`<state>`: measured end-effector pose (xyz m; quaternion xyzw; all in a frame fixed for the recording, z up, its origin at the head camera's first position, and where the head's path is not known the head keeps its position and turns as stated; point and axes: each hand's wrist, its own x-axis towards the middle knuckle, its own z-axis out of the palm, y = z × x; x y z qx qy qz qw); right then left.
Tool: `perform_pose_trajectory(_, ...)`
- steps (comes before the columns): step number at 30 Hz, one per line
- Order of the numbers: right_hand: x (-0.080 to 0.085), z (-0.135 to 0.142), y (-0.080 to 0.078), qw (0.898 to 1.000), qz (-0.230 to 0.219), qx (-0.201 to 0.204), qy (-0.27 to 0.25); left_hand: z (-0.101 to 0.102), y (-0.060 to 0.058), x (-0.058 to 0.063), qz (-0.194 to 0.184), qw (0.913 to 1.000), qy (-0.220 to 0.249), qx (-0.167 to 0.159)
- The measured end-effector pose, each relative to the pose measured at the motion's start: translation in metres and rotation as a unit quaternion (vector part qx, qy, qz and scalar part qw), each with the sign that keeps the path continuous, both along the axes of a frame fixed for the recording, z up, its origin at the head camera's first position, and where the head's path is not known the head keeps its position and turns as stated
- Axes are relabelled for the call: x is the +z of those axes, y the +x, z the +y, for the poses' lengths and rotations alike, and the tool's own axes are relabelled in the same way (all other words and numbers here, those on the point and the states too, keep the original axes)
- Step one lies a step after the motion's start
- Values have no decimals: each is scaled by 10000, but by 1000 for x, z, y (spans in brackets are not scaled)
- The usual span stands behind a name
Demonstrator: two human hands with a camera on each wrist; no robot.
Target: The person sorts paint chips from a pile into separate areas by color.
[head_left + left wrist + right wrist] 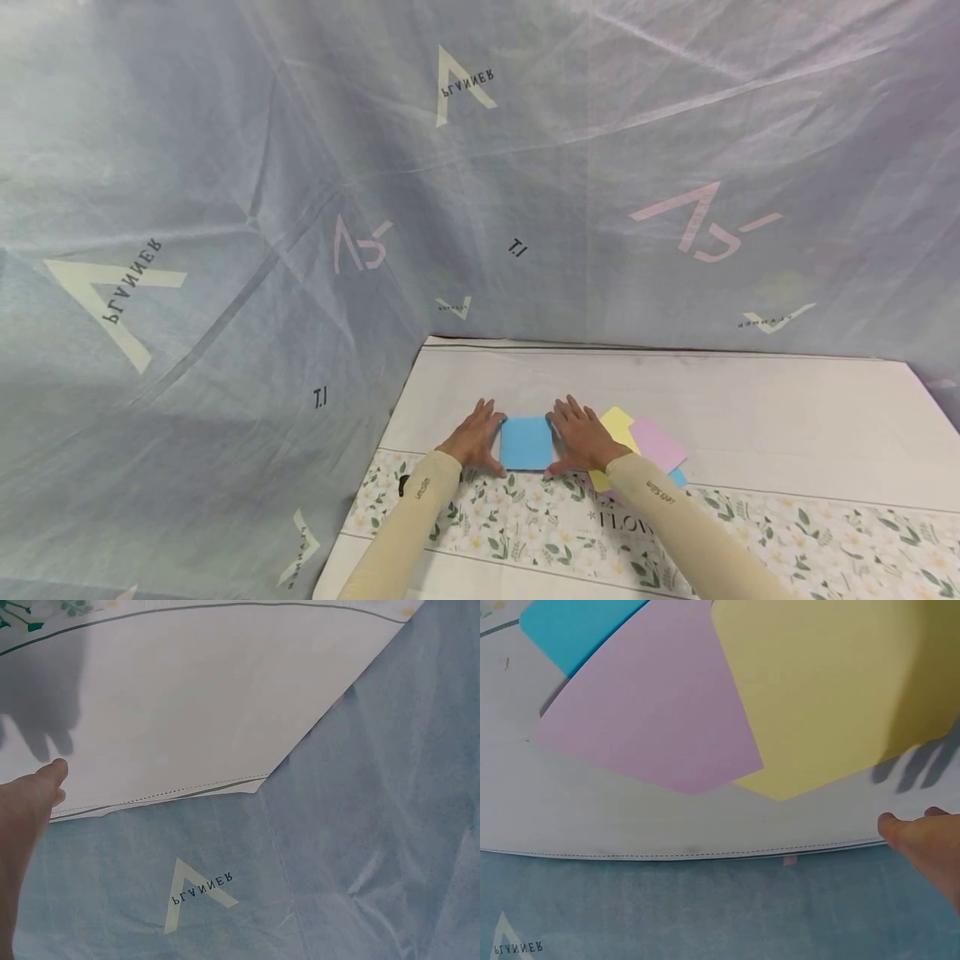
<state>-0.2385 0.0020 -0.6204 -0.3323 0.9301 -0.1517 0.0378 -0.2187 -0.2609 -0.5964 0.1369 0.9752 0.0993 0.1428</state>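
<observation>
A blue square sheet of paper (pixel 527 443) lies flat on the table in the head view, between both hands. At its left side, my left hand (pixel 476 437) has its fingers spread, with index finger and thumb close to the two left corners. My right hand (pixel 581 435) mirrors this at the right side, also with spread fingers. Whether the fingertips touch the paper or only the table beside it, I cannot tell. Each wrist view catches just part of a hand: the left hand (pixel 26 825) at the left edge, the right hand (pixel 926 844) at the right edge.
Right of the right hand, yellow (pixel 832 690), pink (pixel 660 705) and blue (pixel 581 630) papers overlap loosely, partly under the right forearm. The white table cover (pixel 750 417) bears a floral band. Grey-blue printed cloth (pixel 525 167) hangs behind and at the left. A small black object (pixel 403 484) lies by the left sleeve.
</observation>
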Motion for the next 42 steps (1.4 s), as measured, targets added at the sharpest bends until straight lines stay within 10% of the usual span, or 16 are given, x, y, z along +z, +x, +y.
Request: perform_pose_trajectory(42,-6,-7,2,9994,93,-240,248,1,-2,-2,-100,9991,-414,-44)
